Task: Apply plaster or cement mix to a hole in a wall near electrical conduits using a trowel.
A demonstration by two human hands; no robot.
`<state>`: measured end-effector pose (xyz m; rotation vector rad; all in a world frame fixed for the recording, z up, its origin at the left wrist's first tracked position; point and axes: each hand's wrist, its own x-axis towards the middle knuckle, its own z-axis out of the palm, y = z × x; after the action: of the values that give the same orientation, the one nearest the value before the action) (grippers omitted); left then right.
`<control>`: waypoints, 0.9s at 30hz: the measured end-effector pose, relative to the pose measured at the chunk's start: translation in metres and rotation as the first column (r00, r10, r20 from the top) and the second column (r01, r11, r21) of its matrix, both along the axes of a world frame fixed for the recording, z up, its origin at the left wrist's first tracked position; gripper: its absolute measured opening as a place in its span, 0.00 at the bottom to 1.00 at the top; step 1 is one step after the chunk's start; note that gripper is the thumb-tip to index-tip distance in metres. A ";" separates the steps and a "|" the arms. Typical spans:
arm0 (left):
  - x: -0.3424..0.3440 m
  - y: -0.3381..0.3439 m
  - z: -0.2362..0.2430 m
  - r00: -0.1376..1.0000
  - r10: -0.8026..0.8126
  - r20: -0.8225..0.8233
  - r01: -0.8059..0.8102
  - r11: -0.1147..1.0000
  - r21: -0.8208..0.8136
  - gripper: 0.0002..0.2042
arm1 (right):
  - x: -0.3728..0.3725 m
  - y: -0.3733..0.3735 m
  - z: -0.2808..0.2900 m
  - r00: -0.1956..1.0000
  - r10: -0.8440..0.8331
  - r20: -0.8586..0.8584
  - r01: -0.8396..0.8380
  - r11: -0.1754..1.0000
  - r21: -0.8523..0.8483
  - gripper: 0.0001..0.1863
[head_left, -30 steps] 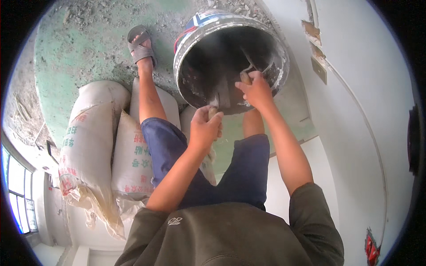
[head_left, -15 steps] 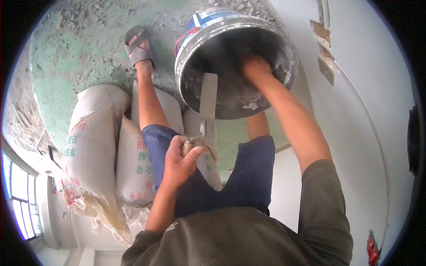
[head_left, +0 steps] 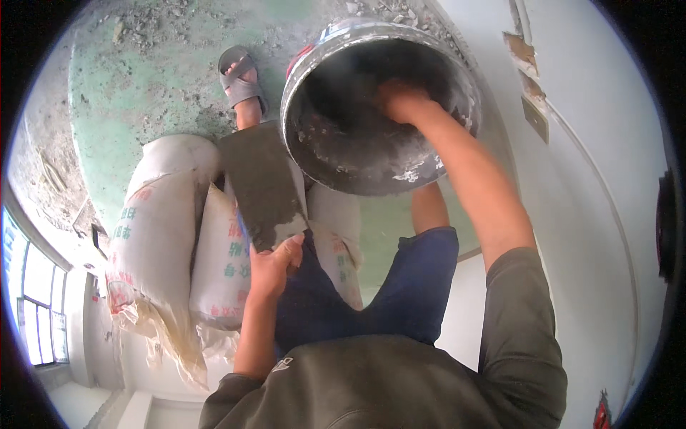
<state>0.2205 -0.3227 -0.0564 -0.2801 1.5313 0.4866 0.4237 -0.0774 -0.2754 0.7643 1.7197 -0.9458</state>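
Note:
My left hand [head_left: 275, 261] grips a plastering trowel [head_left: 263, 182] by its far lower end; the broad rectangular face is turned up, coated in dark grey, with a paler patch near my hand. It sits just left of a large bucket [head_left: 361, 168], tipped with its mouth toward me and crusted grey inside. My right hand [head_left: 402, 101] reaches deep into that bucket; its fingers are lost in shadow and blur, so what it holds is hidden.
White sacks [head_left: 153, 236] lie at my left beside my sandalled foot [head_left: 243, 82]. Rubble lies on the dusty green floor [head_left: 114, 93]. A white wall [head_left: 593, 179] with damaged patches and a cable rises at right. A window [head_left: 39, 300] shows at lower left.
My left hand has drawn the trowel out and leftward, turning its broad face up. My right hand, earlier at the bucket's mouth on a handled tool, has gone deeper inside.

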 end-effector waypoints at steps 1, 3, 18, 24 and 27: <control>0.000 -0.001 0.003 0.996 0.071 -0.047 -0.071 0.997 0.007 0.08 | 0.001 -0.002 0.005 1.000 0.001 -0.012 -0.001 1.000 0.006 0.16; -0.002 -0.011 0.001 0.973 0.196 -0.117 -0.202 0.979 -0.036 0.09 | 0.010 -0.008 0.017 0.973 0.000 -0.232 0.016 0.998 0.068 0.14; 0.021 0.014 -0.028 0.971 0.057 0.232 -0.094 0.984 0.153 0.14 | 0.116 -0.111 0.209 0.739 -0.377 -0.559 0.616 0.714 0.333 0.19; 0.082 0.029 -0.072 0.970 -0.061 0.235 0.008 0.975 0.220 0.07 | 0.133 -0.120 0.286 0.697 -0.389 -0.602 0.689 0.597 0.411 0.20; 0.120 0.052 -0.078 0.932 -0.075 0.355 -0.004 0.976 0.218 0.06 | 0.125 -0.128 0.313 0.821 -0.352 -0.451 0.562 0.640 0.524 0.24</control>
<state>0.3406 -0.2707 -0.1343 -0.1616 1.1119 0.5352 0.5483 -0.2052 0.0375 1.6603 2.2183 -0.8274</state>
